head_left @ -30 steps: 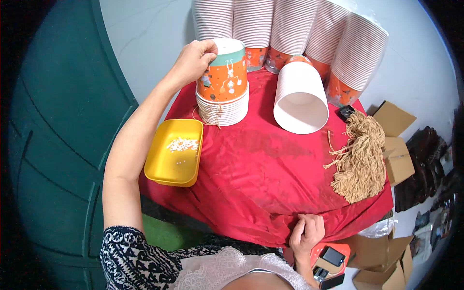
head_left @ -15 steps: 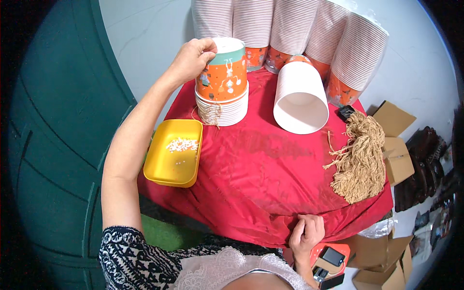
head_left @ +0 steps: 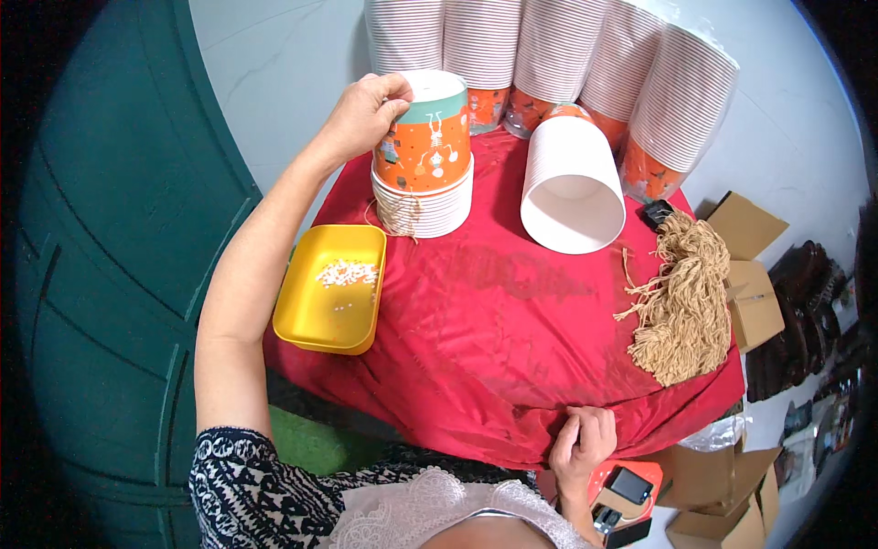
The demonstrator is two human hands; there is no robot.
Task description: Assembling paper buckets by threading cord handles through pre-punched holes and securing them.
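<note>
At the back left of the table stands an upside-down stack of orange and green printed paper tubs (head_left: 423, 151), white rims downward. My left hand (head_left: 366, 112) reaches up to its top, with thumb and fingers closed on the edge of the uppermost tub's base. Thin tan strings (head_left: 400, 218) hang against the stacked rims. My right hand (head_left: 585, 439) rests at the table's front edge on the red cloth (head_left: 485, 348), fingers curled in; nothing shows in them. A yellow plastic box (head_left: 315, 316) with small white pieces (head_left: 347, 273) sits in front of the stack.
White nested tubs (head_left: 572, 188) lie on their side, opening toward me. Tall wrapped tub stacks (head_left: 681, 101) line the wall. A bundle of tan cords (head_left: 681, 311) lies at the right edge. Below are cardboard boxes (head_left: 754, 306) and an orange stool (head_left: 654, 471) with a phone (head_left: 629, 485).
</note>
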